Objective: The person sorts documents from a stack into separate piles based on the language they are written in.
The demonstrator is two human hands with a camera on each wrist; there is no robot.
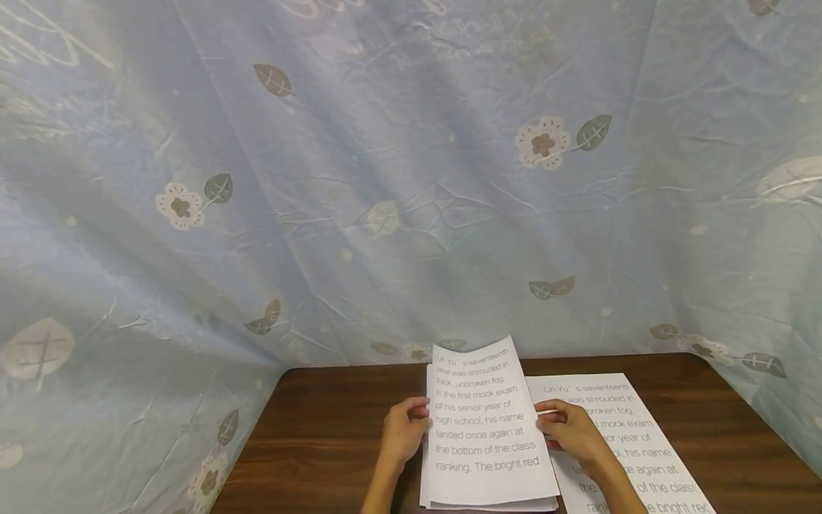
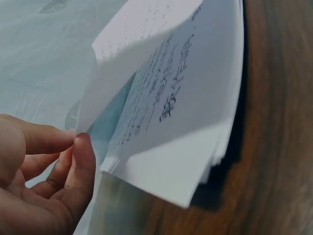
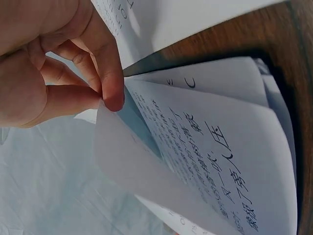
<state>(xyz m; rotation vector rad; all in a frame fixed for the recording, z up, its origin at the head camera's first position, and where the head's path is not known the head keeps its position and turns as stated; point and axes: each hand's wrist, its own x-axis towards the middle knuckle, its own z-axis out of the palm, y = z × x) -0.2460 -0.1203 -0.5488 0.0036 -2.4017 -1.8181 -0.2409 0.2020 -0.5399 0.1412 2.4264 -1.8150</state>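
A printed sheet of paper (image 1: 481, 428) with large English text is held between both hands, lifted over a paper stack. My left hand (image 1: 407, 430) pinches its left edge between thumb and fingers; the left wrist view shows this hand (image 2: 54, 171) at the raised sheet (image 2: 110, 73). On the opposite edge my right hand (image 1: 571, 428) pinches the same sheet, also seen in the right wrist view, where the hand (image 3: 73, 63) grips the sheet's border. Beneath it, the top page of the stack (image 3: 215, 147) carries Chinese-looking characters.
To the right, partly under my right forearm, lies another printed English page (image 1: 632, 435) on the dark wooden table (image 1: 321, 428). A pale blue curtain-like cloth (image 1: 411, 178) with leaves and flowers hangs behind and beside the table.
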